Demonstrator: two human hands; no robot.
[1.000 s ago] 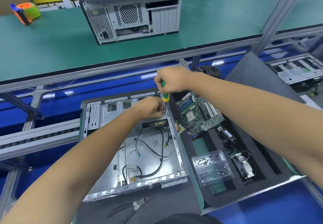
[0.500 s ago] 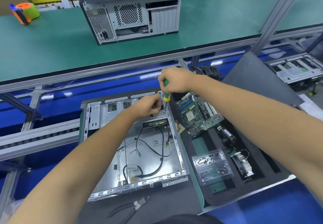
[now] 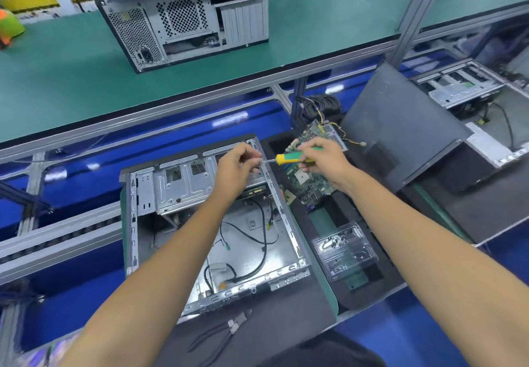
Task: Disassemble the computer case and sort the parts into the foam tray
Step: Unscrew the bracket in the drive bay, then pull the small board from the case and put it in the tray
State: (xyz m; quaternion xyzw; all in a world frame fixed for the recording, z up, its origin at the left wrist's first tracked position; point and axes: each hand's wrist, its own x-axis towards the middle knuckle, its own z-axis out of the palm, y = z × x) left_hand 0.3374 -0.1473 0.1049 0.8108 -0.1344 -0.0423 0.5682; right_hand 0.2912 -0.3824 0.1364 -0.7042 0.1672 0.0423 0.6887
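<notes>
Head view: case (image 3: 200, 223) lies open on its side on the near worktop, toward its left edge, cavity up so the inside can be reached.
Case contents: loose black cables and a drive cage at the far end; the board is already out.
Right hand (image 3: 322, 159): fingers curled round the screwdriver (image 3: 294, 158), held level with its tip pointing left over the case's far right corner.
Left hand (image 3: 236, 166): fingertips pinched together at the screwdriver's tip, likely to take a loosened screw off it; the screw itself is too small to see.
Foam tray (image 3: 332, 217): just right of the case, so parts travel a short way.
Tray contents: motherboard (image 3: 310, 186) in the far pocket, clear box (image 3: 345, 250) of small parts in the near pocket.
Pliers (image 3: 223, 335): at the near edge, in front of the case.
Panel (image 3: 400, 134): dark, propped at the tray's far right.
Far shelf: second case (image 3: 186, 14) stands upright.
</notes>
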